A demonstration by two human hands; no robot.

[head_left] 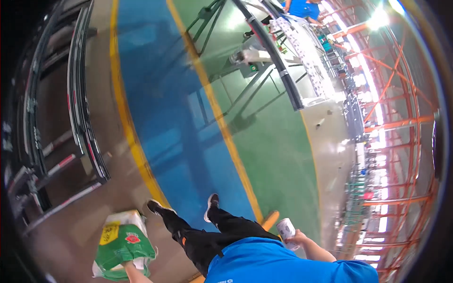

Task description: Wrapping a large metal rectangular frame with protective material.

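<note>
At the lower left, a green and white plastic bag (125, 240) with a yellow patch and a red mark hangs beside my leg. My left hand (127, 265) is closed at its near end, the fingers mostly hidden against the plastic. On the other side, my right hand (297, 237) wraps round a white cylinder (285, 228) with dark print, held tilted near my hip. Whether that cylinder is a cup or a roll, I cannot tell.
My feet are on a blue walkway (174, 118) edged by yellow lines. Dark metal racking (78, 89) stands at the left. A long workbench (306, 56) on a dark frame is at the upper right, with a person in blue (302, 8) beyond it.
</note>
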